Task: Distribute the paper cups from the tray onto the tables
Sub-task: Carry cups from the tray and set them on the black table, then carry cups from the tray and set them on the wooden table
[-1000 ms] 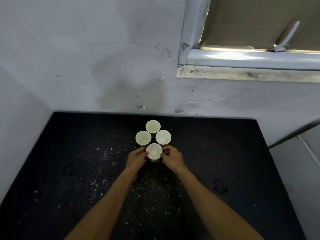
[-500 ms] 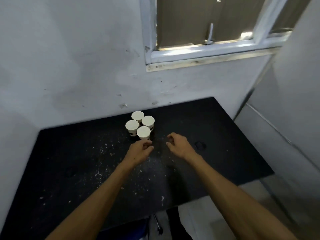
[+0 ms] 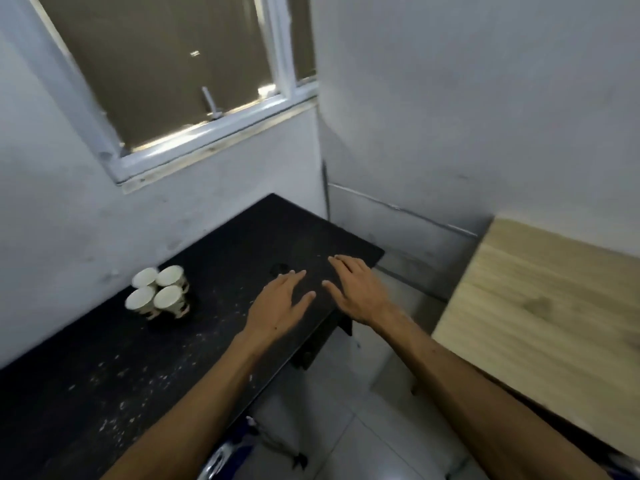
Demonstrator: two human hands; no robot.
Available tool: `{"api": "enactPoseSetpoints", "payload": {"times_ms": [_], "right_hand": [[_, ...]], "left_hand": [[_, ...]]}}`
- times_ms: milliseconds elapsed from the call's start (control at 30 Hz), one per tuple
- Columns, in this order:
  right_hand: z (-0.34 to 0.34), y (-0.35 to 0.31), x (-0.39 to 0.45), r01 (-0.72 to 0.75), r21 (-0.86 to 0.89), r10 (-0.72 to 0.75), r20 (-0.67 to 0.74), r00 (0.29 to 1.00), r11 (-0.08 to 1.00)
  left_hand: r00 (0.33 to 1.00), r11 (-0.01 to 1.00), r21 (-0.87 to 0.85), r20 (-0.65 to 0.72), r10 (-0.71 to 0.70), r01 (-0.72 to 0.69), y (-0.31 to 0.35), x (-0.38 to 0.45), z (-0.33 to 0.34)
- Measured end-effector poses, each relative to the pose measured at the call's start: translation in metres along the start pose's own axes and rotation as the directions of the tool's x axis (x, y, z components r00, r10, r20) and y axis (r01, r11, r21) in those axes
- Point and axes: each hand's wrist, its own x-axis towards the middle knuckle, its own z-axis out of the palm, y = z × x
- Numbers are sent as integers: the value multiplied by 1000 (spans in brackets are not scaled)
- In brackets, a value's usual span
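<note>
Nearest the camera, two bare forearms reach forward over the near edge of the black table (image 3: pixel 104 368) and the pale tiled floor (image 3: pixel 346 438) below it. Left hand (image 3: pixel 280 306) is palm down with fingers straight and loosely spread, holding nothing — whether it touches the tabletop or hovers just above it is hard to tell. Right hand (image 3: pixel 356 289) is beside it, near the table's right corner, fingers likewise stretched out and parted, empty. To the right, well apart from the hands, a light wooden table (image 3: pixel 540 317) angles into view. Further back on the black top, left of both hands and clear of them, sit the four paper cups (image 3: pixel 157 296) — upright, mouths up, packed tightly in a cluster close to the wall. White specks dust the dark surface. Beyond, a white-framed window (image 3: pixel 180 84) is set in the grey wall.
</note>
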Motion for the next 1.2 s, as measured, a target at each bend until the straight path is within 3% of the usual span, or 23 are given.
{"api": "enactPoseSetpoints", "payload": {"times_ms": [100, 167, 267, 533, 700, 833, 1000, 1200], "right_hand": [[-18, 29, -30, -69, -24, 69, 7, 998, 997], [-55, 84, -111, -231, -55, 225, -104, 969, 971], [-70, 96, -134, -249, -69, 242, -104, 965, 966], [-163, 193, -406, -535, -39, 502, -296, 812, 844], [-197, 224, -565, -702, -10, 643, -394, 657, 712], [-224, 238, -678, -809, 33, 722, -473, 505, 587], [-253, 251, -794, -895, 118, 776, -556, 300, 430], [-286, 279, -916, -948, 184, 802, -587, 106, 260]], "left_hand": [[998, 997, 18, -3, 70, -70, 35, -1, 13], [966, 967, 53, 95, 242, -248, 113, -23, 46], [961, 962, 55, 82, 264, -269, 132, -23, 54], [807, 825, 36, 237, 541, -564, 333, -133, 175], [646, 678, 1, 304, 700, -735, 448, -230, 242], [477, 533, -61, 368, 798, -844, 529, -297, 288], [293, 372, -134, 403, 867, -918, 628, -364, 338], [92, 204, -231, 416, 905, -951, 746, -447, 397]]}}
